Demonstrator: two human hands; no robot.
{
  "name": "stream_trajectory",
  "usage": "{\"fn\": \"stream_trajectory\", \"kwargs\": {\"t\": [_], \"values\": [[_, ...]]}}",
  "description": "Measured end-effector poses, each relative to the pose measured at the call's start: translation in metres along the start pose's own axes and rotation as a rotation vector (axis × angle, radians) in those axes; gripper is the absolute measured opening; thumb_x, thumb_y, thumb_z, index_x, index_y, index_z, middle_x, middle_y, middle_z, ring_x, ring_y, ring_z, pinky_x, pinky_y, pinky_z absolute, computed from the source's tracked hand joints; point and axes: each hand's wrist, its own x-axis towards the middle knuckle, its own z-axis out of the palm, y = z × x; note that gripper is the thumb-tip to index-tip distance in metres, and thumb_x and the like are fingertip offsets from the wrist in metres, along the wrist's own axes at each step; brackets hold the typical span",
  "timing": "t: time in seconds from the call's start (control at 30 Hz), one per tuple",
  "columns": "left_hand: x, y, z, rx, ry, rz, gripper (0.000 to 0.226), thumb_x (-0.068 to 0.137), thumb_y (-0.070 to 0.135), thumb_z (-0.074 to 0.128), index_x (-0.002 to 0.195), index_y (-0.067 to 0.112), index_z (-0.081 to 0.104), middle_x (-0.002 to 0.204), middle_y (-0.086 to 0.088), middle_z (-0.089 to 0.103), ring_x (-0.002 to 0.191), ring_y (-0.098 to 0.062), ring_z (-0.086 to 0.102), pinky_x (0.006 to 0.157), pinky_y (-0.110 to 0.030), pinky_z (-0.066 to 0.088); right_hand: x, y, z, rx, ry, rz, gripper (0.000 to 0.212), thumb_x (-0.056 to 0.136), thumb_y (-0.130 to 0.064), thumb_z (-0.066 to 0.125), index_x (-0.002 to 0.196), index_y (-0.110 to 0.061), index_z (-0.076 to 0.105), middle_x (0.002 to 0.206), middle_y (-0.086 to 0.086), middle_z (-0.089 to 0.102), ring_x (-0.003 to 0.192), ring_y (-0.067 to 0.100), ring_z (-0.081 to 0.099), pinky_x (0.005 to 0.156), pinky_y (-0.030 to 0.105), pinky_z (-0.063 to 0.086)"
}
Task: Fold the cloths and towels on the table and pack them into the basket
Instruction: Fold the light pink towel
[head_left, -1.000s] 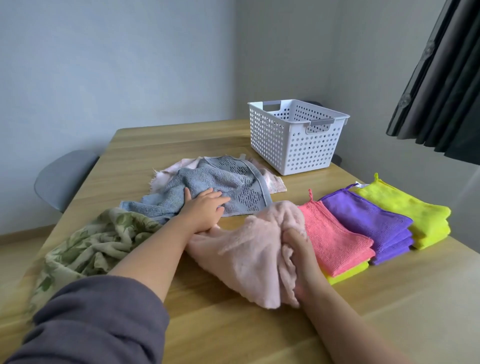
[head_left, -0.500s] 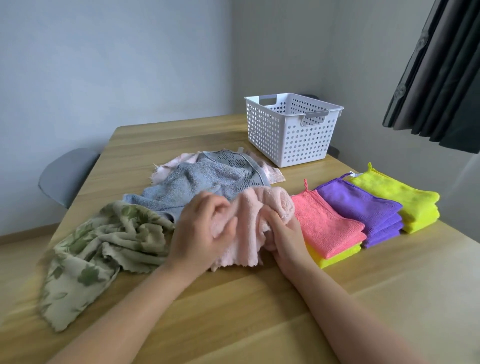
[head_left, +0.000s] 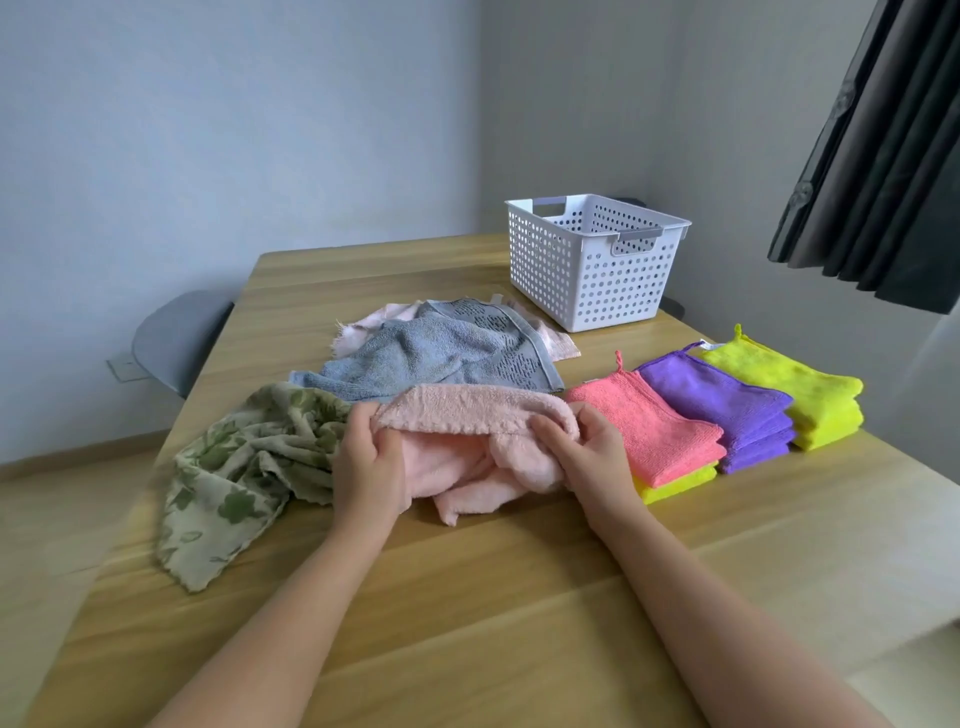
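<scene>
both hands (head_left: 370, 465) pinching pink towel (head_left: 470, 415), basket (head_left: 587, 270) beyond

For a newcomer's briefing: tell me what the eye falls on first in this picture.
First, the left hand and right hand, each gripping the upper edge of a fluffy pink towel at the middle of the table. Next, the bright folded stacks in a row to its right: coral cloth, purple cloths, yellow cloths. Behind those, the white perforated basket stands near the table's far right edge.

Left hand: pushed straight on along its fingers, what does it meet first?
Beyond the pink towel that the left hand grips, probably the blue-grey towel just behind it; the green cloth lies close beside that line.
</scene>
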Motion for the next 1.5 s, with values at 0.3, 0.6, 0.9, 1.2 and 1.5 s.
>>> {"fn": "stream_trajectory", "kwargs": {"t": [0.3, 0.6, 0.9, 1.2, 1.5], "values": [[0.003, -0.008, -0.002, 0.321, -0.037, 0.035, 0.008, 0.094, 0.014, 0.04, 0.09, 0.015, 0.046, 0.072, -0.002, 0.053, 0.071, -0.025, 0.048, 0.059, -0.034, 0.033, -0.008, -0.001, 0.009, -0.276, -0.08, -0.116, 0.033, 0.078, -0.012, 0.071, 0.105, -0.018, 0.053, 0.09, -0.011, 0.064, 0.082, 0.001, 0.061, 0.075, 0.017, 0.047], [0.027, 0.038, -0.045, 0.464, -0.165, 0.102, 0.02, 0.094, 0.011, 0.036, 0.08, 0.008, 0.049, 0.065, -0.003, 0.047, 0.068, -0.025, 0.047, 0.053, -0.032, 0.027, -0.004, -0.059, -0.013, -0.953, -0.132, -0.14, 0.018, 0.09, -0.029, 0.049, 0.084, -0.014, 0.057, 0.08, 0.004, 0.062, 0.079, 0.028, 0.056, 0.061, 0.034, 0.04], [0.06, 0.182, -0.111, 0.181, 0.124, 0.362, 0.027, 0.093, 0.009, 0.039, 0.103, 0.009, 0.064, 0.093, 0.0, 0.059, 0.084, -0.017, 0.047, 0.067, -0.021, 0.029, 0.026, -0.224, -0.056, -1.009, 0.17, -0.379, 0.015, 0.078, -0.016, 0.057, 0.091, -0.017, 0.065, 0.08, 0.003, 0.061, 0.073, 0.026, 0.049, 0.061, 0.029, 0.035], [0.076, 0.243, -0.154, 0.107, -0.053, 0.38, 0.031, 0.086, 0.0, 0.043, 0.093, 0.013, 0.07, 0.1, 0.003, 0.065, 0.097, -0.012, 0.054, 0.08, -0.021, 0.039, 0.033, -0.298, -0.099, -0.222, 0.159, -0.222, 0.015, 0.077, -0.008, 0.058, 0.082, 0.005, 0.062, 0.069, 0.007, 0.049, 0.063, 0.016, 0.044, 0.058, 0.028, 0.034], [0.083, 0.239, -0.163, -0.094, -0.082, 0.13, 0.02, 0.087, 0.018, 0.061, 0.087, -0.001, 0.065, 0.089, -0.019, 0.066, 0.078, -0.028, 0.064, 0.062, -0.029, 0.057, 0.029, -0.302, -0.101, 0.03, 0.121, -0.046, 0.027, 0.092, -0.038, 0.056, 0.083, -0.014, 0.064, 0.063, -0.002, 0.054, 0.045, 0.007, 0.05, 0.039, 0.016, 0.041]]}}
